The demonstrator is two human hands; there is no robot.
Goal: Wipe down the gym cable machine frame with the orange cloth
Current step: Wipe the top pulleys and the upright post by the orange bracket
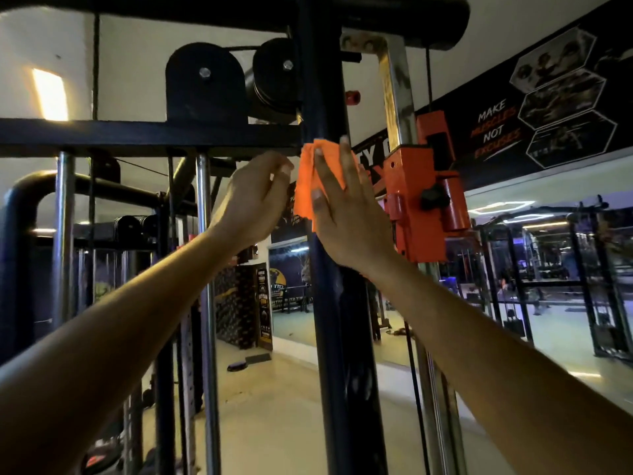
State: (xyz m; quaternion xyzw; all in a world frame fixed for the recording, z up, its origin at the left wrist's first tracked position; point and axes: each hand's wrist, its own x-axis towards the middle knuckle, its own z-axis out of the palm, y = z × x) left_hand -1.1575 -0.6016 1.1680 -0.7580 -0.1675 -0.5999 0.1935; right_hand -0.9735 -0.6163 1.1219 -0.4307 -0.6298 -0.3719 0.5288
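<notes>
A: From the head camera, where is the orange cloth [310,186]?

B: Near the centre of the picture, pressed flat against the dark upright post [329,303] of the cable machine frame, just under the junction with the horizontal crossbar [147,137] that runs off toward nine o'clock.

A: And the hands?

B: The right hand [346,214] lies over the cloth with straight, spread fingers, palm pushing it onto the post. Its grip is wide open; it pins the cloth and does not clasp it. The left hand [255,197] sits just at nine o'clock of the cloth, fingers bent toward its left edge. They seem to touch or pinch that edge, but I cannot tell whether the grip really has hold of it.

A: Anything else close by?

B: An orange carriage [416,200] with a black knob at three o'clock of the right hand, riding a chrome guide rail [397,97]. Two black pulleys [205,80] at eleven o'clock, above the crossbar.

A: Which step is this, in your view?

B: Mid-wipe, at the top of the upright. I judge much of the frame is still to do.

A: The next move?

B: Probably a firm stroke toward six o'clock down the post, keeping the palm flat and clear of the carriage, or across onto the crossbar.
</notes>
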